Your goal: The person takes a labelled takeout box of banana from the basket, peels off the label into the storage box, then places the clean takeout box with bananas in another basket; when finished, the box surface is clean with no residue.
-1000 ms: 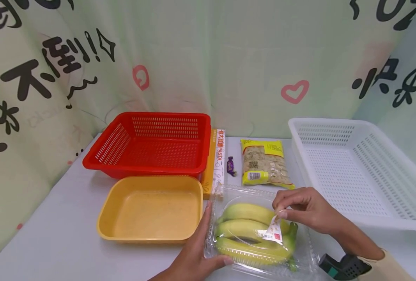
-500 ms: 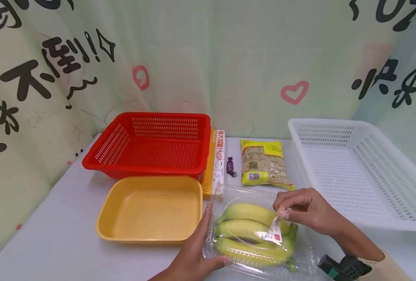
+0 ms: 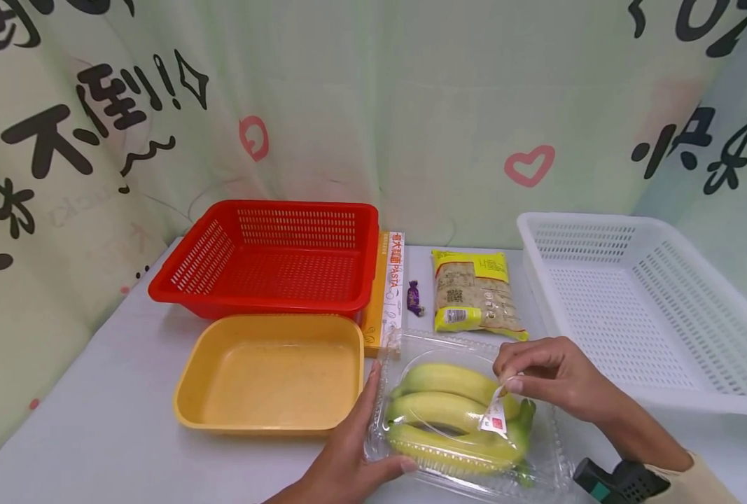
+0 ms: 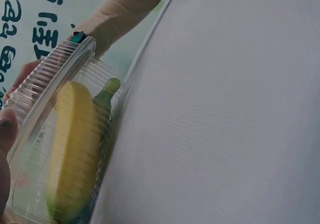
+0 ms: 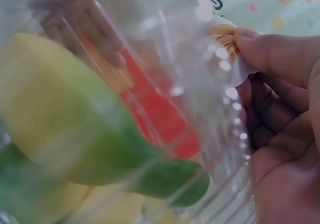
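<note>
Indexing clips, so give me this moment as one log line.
left hand: holds box | right hand: pinches label | label: partly lifted | bananas: inside box

Bananas (image 3: pixel 439 411) are contained in a clamshell box (image 3: pixel 546 451), with a basin (image 3: pixel 272 378) placed at left and a basket (image 3: pixel 619 322) at rear right.

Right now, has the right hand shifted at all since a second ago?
Yes, slightly: in the head view the right hand, pinching the label, has crept rightward, judged against the white basket, which has not moved.
</note>
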Action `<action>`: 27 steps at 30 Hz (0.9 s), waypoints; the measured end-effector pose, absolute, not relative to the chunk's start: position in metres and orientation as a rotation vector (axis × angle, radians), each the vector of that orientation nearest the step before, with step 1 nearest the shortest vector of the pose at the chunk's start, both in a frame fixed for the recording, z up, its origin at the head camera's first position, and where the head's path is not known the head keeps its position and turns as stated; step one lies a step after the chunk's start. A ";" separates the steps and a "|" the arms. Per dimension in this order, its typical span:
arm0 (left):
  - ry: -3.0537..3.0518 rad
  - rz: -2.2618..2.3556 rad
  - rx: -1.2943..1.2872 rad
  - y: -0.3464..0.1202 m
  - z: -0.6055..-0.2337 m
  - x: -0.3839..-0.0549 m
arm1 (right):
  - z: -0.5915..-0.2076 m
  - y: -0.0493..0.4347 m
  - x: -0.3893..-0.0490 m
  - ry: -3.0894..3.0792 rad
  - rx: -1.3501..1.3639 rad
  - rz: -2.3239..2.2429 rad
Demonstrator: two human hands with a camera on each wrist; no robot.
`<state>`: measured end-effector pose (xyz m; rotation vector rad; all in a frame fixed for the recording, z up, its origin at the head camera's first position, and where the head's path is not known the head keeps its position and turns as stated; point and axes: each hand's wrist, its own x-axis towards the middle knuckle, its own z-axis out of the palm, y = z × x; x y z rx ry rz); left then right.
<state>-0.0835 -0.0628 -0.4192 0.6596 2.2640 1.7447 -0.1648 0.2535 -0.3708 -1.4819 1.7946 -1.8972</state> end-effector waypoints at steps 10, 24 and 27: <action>2.293 1.735 0.720 -0.065 -0.419 -0.084 | -0.372 0.254 -0.165 1.773 -1.512 -1.913; 2.327 1.736 0.739 -0.063 -0.425 -0.084 | -0.372 0.258 -0.165 1.755 -1.447 -1.922; 2.370 1.734 0.781 -0.063 -0.427 -0.084 | -0.371 0.258 -0.164 1.779 -1.419 -1.926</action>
